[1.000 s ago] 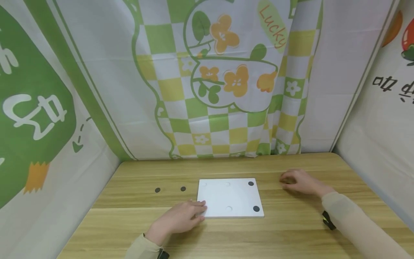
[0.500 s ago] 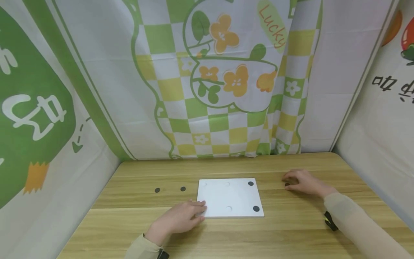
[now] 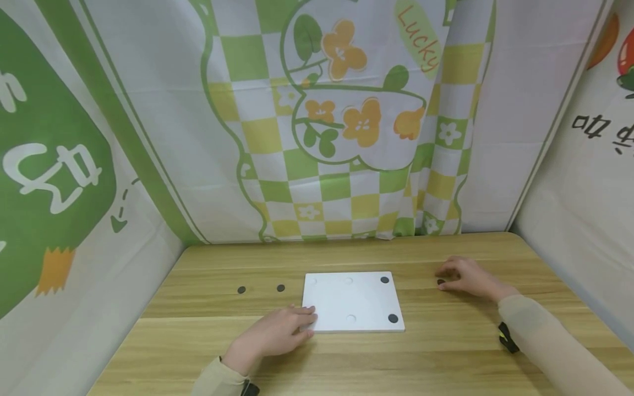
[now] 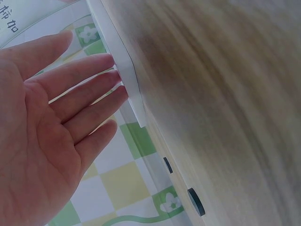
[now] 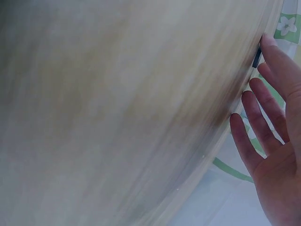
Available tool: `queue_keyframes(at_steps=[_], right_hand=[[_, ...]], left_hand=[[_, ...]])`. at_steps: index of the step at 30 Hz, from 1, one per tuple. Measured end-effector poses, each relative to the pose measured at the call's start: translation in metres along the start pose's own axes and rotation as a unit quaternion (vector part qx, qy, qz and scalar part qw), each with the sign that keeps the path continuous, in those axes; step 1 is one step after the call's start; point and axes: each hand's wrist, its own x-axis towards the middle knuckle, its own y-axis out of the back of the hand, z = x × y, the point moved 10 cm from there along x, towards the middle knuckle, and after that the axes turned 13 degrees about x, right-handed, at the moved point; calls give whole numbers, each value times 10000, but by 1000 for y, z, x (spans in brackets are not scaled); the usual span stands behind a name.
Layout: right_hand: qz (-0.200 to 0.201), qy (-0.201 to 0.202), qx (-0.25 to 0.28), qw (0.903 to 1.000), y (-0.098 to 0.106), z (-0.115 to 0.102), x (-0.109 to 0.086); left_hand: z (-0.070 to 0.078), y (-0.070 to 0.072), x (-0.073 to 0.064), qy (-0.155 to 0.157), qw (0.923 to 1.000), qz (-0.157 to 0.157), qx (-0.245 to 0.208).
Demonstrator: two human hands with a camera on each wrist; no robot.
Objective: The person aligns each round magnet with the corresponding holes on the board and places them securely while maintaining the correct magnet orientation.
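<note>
A white board point(image 3: 329, 305) with shallow round recesses lies on the table. Dark discs fill its far right recess point(image 3: 384, 280) and near right recess point(image 3: 393, 318). My left hand point(image 3: 278, 331) rests its fingertips on the board's left edge, fingers nearly straight; in the left wrist view the palm point(image 4: 42, 132) shows nothing held. Off the board's right side, my right hand point(image 3: 468, 279) is at a loose dark disc point(image 3: 441, 282) on the table. Its thumb tip overlaps that disc point(image 5: 257, 57) in the right wrist view, the other fingers loosely spread.
Two more dark discs lie left of the board, one nearer disc point(image 3: 280, 288) and one farther disc point(image 3: 241, 290). The wooden table point(image 3: 366, 366) ends at a patterned curtain point(image 3: 337, 209) behind, with cloth walls on both sides.
My right hand has shifted slightly right, and the disc at its thumb shows more plainly. The left hand and the board have stayed in place.
</note>
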Motion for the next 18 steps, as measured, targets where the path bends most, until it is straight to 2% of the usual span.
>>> queue_keyframes(at_steps=[18], right_hand=[[102, -95, 383, 9992, 6, 3, -1]], left_hand=[[0, 1, 0, -1, 10000, 11, -7]])
